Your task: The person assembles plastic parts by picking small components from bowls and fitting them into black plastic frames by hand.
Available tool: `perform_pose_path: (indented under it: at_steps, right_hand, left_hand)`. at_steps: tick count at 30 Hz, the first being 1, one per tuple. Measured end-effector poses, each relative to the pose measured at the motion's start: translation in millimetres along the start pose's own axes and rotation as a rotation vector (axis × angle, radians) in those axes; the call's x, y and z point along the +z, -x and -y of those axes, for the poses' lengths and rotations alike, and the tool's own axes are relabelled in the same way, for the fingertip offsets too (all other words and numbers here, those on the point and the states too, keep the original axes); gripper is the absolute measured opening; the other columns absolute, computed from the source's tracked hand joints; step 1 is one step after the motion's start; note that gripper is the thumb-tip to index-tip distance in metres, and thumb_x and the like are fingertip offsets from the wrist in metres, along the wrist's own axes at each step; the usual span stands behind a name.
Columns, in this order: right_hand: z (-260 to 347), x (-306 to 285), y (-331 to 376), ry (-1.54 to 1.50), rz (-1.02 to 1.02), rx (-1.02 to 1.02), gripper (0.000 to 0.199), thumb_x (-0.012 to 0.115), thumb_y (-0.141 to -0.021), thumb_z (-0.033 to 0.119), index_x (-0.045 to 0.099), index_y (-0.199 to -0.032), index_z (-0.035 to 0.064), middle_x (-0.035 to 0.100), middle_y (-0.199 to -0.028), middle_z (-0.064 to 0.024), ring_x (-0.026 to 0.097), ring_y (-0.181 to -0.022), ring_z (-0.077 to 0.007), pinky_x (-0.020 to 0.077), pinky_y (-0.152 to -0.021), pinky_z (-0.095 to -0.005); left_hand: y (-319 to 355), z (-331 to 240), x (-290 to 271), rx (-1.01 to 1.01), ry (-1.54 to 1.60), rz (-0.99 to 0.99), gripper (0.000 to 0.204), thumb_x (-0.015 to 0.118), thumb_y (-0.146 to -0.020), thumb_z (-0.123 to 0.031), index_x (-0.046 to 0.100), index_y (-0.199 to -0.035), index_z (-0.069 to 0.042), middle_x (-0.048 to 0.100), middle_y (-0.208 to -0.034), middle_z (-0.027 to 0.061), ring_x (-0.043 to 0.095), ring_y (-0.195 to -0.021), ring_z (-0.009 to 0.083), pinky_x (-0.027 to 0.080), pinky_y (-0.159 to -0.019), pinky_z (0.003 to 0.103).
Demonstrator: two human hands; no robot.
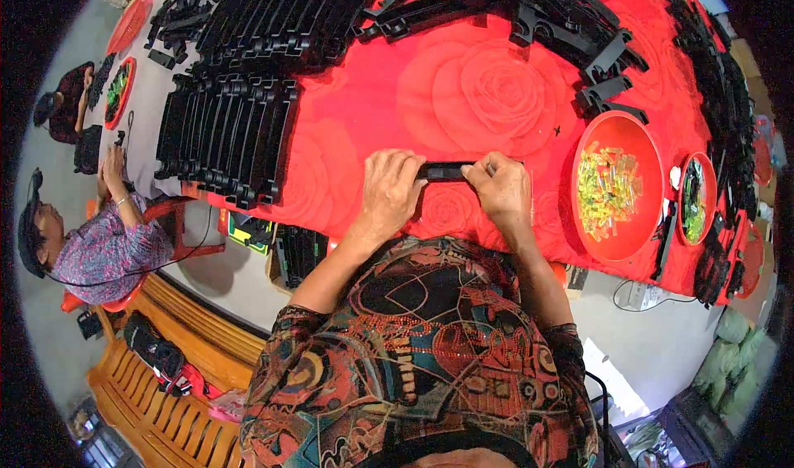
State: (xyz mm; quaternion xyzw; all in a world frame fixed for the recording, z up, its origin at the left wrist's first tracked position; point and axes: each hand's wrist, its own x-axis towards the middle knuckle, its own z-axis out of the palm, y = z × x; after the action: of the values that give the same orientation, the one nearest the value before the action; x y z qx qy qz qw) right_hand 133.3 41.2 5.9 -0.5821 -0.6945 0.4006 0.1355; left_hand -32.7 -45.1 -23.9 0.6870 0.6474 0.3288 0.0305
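Note:
Both my hands hold one short black plastic bar (pixel 443 171) level above the red rose-patterned tablecloth (pixel 463 96). My left hand (pixel 389 193) grips its left end with fingers curled over it. My right hand (pixel 499 188) pinches the right end. The bar's middle shows between the two hands; its ends are hidden by fingers. A red bowl (pixel 591 236) filled with small yellow and green translucent pieces stands just right of my right hand.
Rows of black plastic parts (pixel 227 133) are stacked at the left, and more are piled along the far and right edges. A smaller red bowl (pixel 710 212) with dark green pieces is at the right. Another person (pixel 91 245) sits at the left on a wooden bench.

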Motion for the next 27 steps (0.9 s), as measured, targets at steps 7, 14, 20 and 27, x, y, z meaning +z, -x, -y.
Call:
perform_pose_path:
  at_steps: [7, 14, 20, 27]
  right_hand:
    - [4, 4, -1, 0.150, -0.017, -0.046, 0.026, 0.065, -0.073, 0.024, 0.054, -0.070, 0.0004, 0.059, -0.066, -0.0179, 0.060, -0.067, -0.0366, 0.0440, -0.060, -0.0454]
    - [-6, 9, -4, 0.111, -0.055, -0.148, 0.024, 0.065, -0.073, 0.019, 0.052, -0.070, -0.0009, 0.055, -0.061, -0.0180, 0.057, -0.060, -0.0328, 0.0420, -0.055, -0.0419]
    - [-5, 10, 0, 0.099, -0.077, -0.200, 0.021, 0.063, -0.072, 0.017, 0.051, -0.071, -0.0007, 0.057, -0.065, -0.0197, 0.058, -0.065, -0.0385, 0.0438, -0.059, -0.0460]
    - [-6, 12, 4, 0.085, -0.099, -0.236, 0.019, 0.061, -0.074, 0.015, 0.050, -0.072, -0.0008, 0.056, -0.067, -0.0213, 0.058, -0.067, -0.0396, 0.0435, -0.059, -0.0471]
  left_hand:
    - [-1, -2, -7, -0.025, 0.021, 0.052, 0.034, 0.069, -0.066, -0.009, 0.057, -0.097, -0.003, 0.058, -0.093, 0.0104, 0.053, -0.094, 0.0282, 0.038, -0.081, 0.040]
    - [-19, 2, -11, -0.095, 0.090, 0.224, 0.025, 0.066, -0.074, -0.023, 0.058, -0.086, -0.003, 0.058, -0.084, 0.0132, 0.053, -0.084, 0.0296, 0.039, -0.073, 0.040]
    - [-43, 7, 12, -0.050, 0.071, 0.385, 0.023, 0.065, -0.075, -0.022, 0.058, -0.088, -0.005, 0.058, -0.081, 0.0140, 0.054, -0.081, 0.0325, 0.043, -0.072, 0.041]
    - [-56, 9, 8, -0.180, 0.173, 0.597, 0.031, 0.069, -0.069, -0.027, 0.052, -0.079, -0.003, 0.053, -0.079, 0.0139, 0.054, -0.081, 0.0331, 0.042, -0.069, 0.044]
